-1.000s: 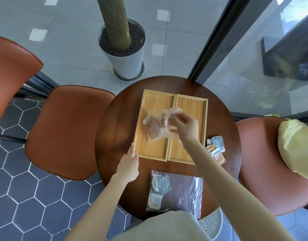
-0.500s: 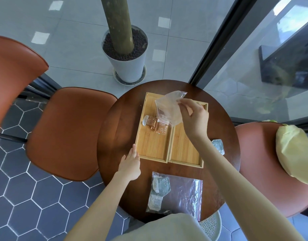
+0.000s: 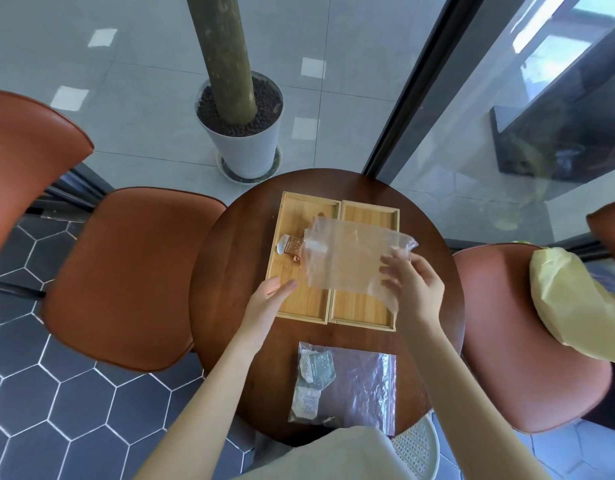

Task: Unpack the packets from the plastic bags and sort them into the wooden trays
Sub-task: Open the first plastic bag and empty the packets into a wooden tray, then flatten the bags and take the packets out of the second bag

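Two wooden trays lie side by side on the round table: the left tray (image 3: 292,306) and the right tray (image 3: 365,310). Brown packets (image 3: 289,245) lie in the left tray, partly hidden by a clear plastic bag (image 3: 347,258) that my right hand (image 3: 415,289) grips by its right edge above the trays. The bag looks empty. My left hand (image 3: 269,296) rests open on the left tray's near left corner. A second plastic bag (image 3: 361,386) with pale green and white packets (image 3: 314,370) lies flat near the table's front edge.
The dark round table (image 3: 230,271) stands between two orange chairs, the left chair (image 3: 126,271) and the right chair (image 3: 528,358), which bears a yellow bag (image 3: 576,306). A potted trunk (image 3: 243,133) stands behind; a glass wall (image 3: 507,116) lies to the right.
The brown packets dropped out of the clear bag into the left tray. My right hand raised the bag, then brought it down and right. My left hand moved onto the tray's corner.
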Tool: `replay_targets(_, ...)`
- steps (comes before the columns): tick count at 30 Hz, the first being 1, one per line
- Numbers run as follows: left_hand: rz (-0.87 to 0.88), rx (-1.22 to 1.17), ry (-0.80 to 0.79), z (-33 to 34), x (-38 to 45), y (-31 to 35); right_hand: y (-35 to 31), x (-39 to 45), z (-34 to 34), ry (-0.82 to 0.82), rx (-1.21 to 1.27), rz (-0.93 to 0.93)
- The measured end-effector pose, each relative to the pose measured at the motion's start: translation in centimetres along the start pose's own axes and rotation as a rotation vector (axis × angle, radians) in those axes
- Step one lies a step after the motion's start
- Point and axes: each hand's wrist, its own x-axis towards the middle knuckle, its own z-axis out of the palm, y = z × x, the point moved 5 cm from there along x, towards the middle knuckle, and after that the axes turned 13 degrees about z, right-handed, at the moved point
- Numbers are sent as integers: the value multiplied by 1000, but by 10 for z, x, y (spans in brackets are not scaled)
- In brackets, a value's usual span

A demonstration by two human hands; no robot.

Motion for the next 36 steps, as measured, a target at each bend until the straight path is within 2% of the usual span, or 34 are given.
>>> replay_targets(4, -70, -215, -108, 15, -14, 1, 19, -15, -16, -95, 40, 100)
replay_targets(6, -143, -376, -124, 17, -19, -4, 32, -20, -20, -135, 52, 183)
replay_targets(8, -180, -440, -127, 15, -23, -8, 46, -24, -24, -169, 74, 271)
replay_targets(13, -165, -296, -18, -4, -39, -19, 76, -29, -31, -215, 88, 396)
replay_targets(17, -123, -197, -29, -18, -57, -23, 96, -33, -35, -208, 89, 502)
replay_targets(19, -84, -143, -44, -24, -66, -24, 101, -35, -38, -151, 92, 491)
replay_targets(22, -36, -93, -33, -35, -81, -29, 106, -36, -47, -42, -44, 388)
replay_targets(26, -86, -135, -15, -46, -99, -44, 115, -34, -55, 50, -233, 284)
replay_targets(28, -109, -153, 7, -51, -106, -52, 126, -35, -52, -45, -170, 356)
replay_targets(30, -120, -158, 53, -55, -112, -59, 145, -39, -47, -240, 55, 529)
replay_targets(31, -119, -160, 76, -57, -114, -62, 152, -43, -47, -326, 82, 588)
replay_targets(34, -127, -175, 125, -62, -117, -70, 172, -63, -48, -517, -268, 599)
replay_targets(36, -146, -177, 143, -65, -119, -77, 181, -71, -53, -453, -386, 559)
